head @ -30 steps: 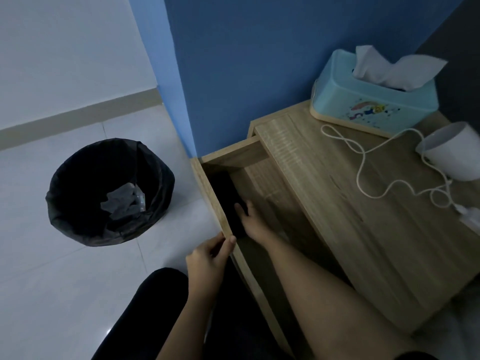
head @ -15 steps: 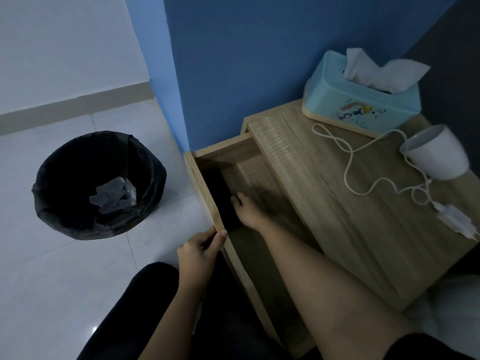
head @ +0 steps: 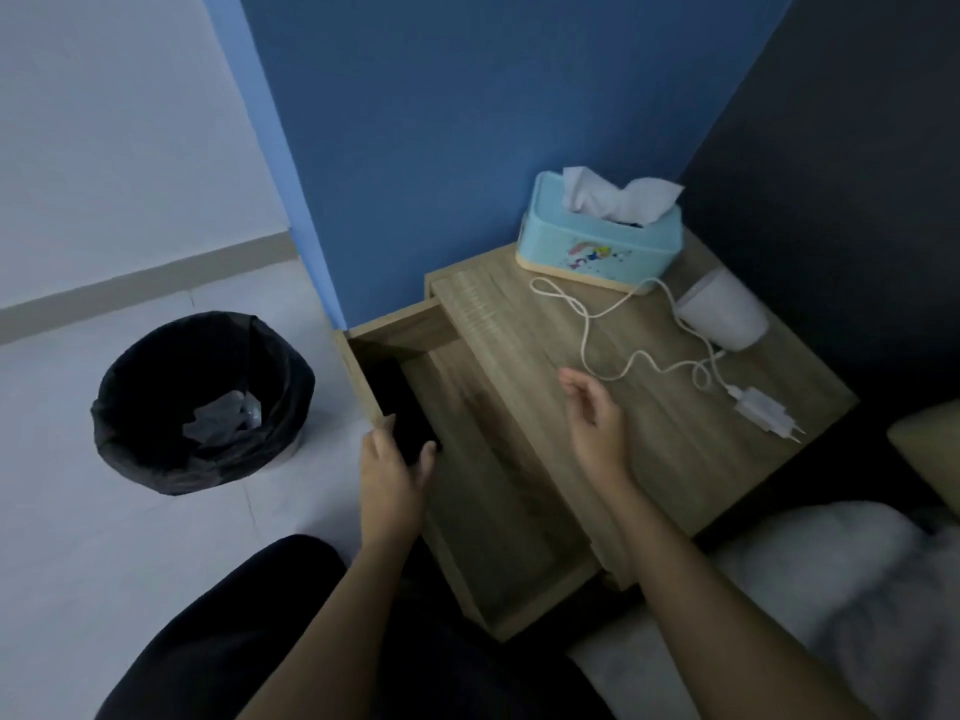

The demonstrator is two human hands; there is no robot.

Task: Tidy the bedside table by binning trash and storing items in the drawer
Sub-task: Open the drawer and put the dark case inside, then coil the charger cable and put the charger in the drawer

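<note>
The wooden bedside table [head: 670, 459] has its drawer [head: 408, 332] pulled open toward the floor. A dark flat object [head: 402, 402] lies inside against the drawer's front panel. My left hand [head: 392, 472] grips that front panel, thumb inside. My right hand [head: 595, 415] hovers over the table's near edge, fingers loosely curled and apart, holding nothing. On the tabletop lie a white charger [head: 766, 413] with its looped cable [head: 587, 324] and a white cup [head: 724, 317] on its side. A black-lined bin [head: 156, 387] on the floor holds crumpled trash [head: 221, 415].
A light blue tissue box [head: 597, 246] stands at the back of the tabletop against the blue wall. White bedding [head: 831, 589] and a pillow edge [head: 930, 459] lie to the right. My dark-clothed leg [head: 234, 631] is at the bottom, on the pale tiled floor.
My right hand has come out of the drawer and risen over the tabletop edge. My left hand has stayed on the drawer front. The view has pulled back.
</note>
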